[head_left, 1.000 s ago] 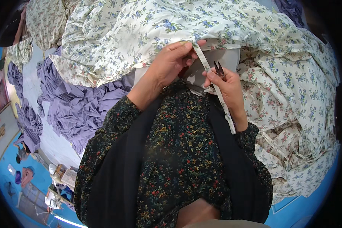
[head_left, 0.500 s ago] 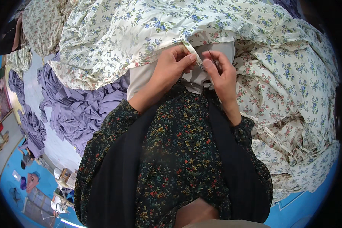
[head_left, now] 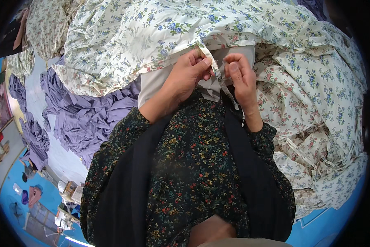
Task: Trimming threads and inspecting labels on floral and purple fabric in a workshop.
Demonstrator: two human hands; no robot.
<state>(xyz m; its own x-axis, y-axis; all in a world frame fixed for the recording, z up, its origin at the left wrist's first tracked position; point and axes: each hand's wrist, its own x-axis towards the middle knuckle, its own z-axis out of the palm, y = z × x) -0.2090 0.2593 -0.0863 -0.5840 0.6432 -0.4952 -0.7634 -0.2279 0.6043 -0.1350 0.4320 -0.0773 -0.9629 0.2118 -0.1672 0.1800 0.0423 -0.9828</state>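
Note:
A narrow white fabric tie [head_left: 218,76] with a small print runs down from the edge of a white cloth with blue flowers [head_left: 172,29]. My left hand [head_left: 185,74] pinches the tie between thumb and fingers, close to the cloth edge. The tie's lower part hangs loose toward my right wrist. Just right of it is my right hand [head_left: 243,78], its fingers curled in against the thumb. Whatever those fingers hold, if anything, is hidden. Grey-white fabric [head_left: 152,84] lies beneath both hands over my lap.
Crumpled purple cloth [head_left: 86,115] is heaped on the left. A large pile of floral cloth [head_left: 304,90], with red and blue flowers, fills the right side. At far left a person's arm [head_left: 19,35] shows beside more floral cloth [head_left: 47,29].
My right hand has drawn slightly right, away from the tie. More of the tie now hangs free below my left hand, which keeps its pinch.

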